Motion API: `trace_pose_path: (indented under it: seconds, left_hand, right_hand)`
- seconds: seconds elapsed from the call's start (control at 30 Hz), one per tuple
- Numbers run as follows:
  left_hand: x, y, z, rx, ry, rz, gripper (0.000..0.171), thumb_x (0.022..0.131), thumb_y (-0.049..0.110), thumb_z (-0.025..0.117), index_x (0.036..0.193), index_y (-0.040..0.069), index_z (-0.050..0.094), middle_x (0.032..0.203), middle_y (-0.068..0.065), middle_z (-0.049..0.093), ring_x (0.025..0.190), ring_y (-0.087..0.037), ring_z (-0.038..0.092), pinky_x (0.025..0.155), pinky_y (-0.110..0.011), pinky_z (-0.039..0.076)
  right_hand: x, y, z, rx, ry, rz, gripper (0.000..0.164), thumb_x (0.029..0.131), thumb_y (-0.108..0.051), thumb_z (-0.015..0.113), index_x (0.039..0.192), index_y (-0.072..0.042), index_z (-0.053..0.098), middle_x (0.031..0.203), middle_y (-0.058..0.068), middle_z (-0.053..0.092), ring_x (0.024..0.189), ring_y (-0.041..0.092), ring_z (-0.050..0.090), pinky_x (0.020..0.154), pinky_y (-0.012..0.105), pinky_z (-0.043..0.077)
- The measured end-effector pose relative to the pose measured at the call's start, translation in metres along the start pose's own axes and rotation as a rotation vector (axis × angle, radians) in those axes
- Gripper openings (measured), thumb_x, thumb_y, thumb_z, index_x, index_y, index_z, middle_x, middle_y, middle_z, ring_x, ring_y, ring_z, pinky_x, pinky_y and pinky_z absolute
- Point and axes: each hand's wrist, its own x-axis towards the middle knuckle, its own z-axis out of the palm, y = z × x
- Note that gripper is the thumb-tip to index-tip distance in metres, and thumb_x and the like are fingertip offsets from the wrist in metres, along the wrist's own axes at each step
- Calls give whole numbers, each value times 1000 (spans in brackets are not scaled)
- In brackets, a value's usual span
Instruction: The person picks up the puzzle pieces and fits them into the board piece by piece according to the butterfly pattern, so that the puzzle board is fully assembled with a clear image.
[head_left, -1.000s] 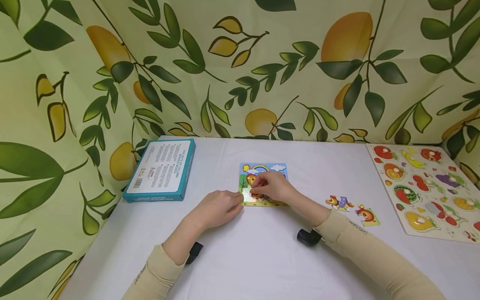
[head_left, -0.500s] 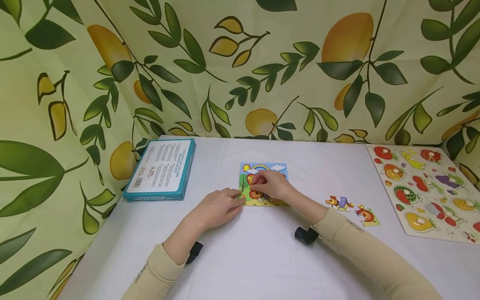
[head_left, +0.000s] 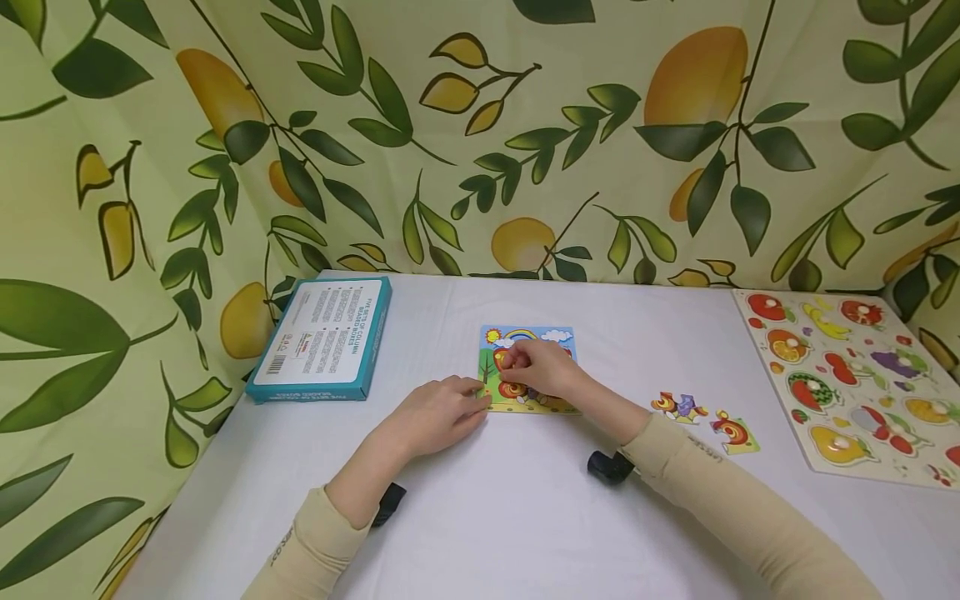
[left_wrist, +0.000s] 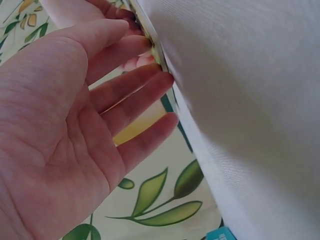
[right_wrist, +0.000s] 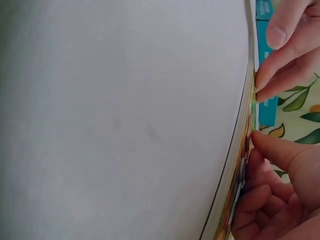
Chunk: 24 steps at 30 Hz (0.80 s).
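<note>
A small colourful jigsaw puzzle (head_left: 557,335) with a sun, rainbow and clouds lies flat on the white table. My left hand (head_left: 442,414) touches its lower left edge, fingers nearly straight and spread in the left wrist view. Over the puzzle's middle is my right hand (head_left: 545,371). In the right wrist view its thumb (right_wrist: 277,150) meets the puzzle surface while the other fingers curl; whether they pinch a piece is hidden. Two loose puzzle pieces lie to the right: a purple, red and yellow piece (head_left: 678,406) and a red and green piece (head_left: 736,432).
At the left lies a teal and white box (head_left: 318,337) with printed text. A fruit peg puzzle board (head_left: 862,383) lies at the far right. Leaf-and-fruit patterned cloth (head_left: 480,150) hangs behind the white table (head_left: 495,517).
The bright shine at the puzzle's lower left has gone, and green and yellow picture shows there. The right forearm has shifted slightly; both hands stay at the puzzle.
</note>
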Motion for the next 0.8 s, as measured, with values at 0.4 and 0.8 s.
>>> trace_pose_path:
  seconds: [0.4, 0.8]
  left_hand:
    - [2, -6, 3, -110, -64, 25, 41, 98, 26, 59, 134, 6, 61, 142, -8, 52, 131, -24, 48, 106, -40, 40]
    - [3, -5, 2, -111, -112, -2, 44, 99, 29, 56, 141, 13, 55, 142, -8, 51, 131, -25, 46, 106, -42, 39]
  right_hand:
    - [-7, 9, -4, 36, -36, -87, 11, 88, -21, 74, 89, -13, 66, 72, -3, 58, 66, 12, 52, 58, 25, 42]
    - [-16, 6, -8, -3, -111, -143, 30, 81, -26, 81, 100, -12, 63, 79, -2, 54, 69, 12, 47, 61, 25, 39]
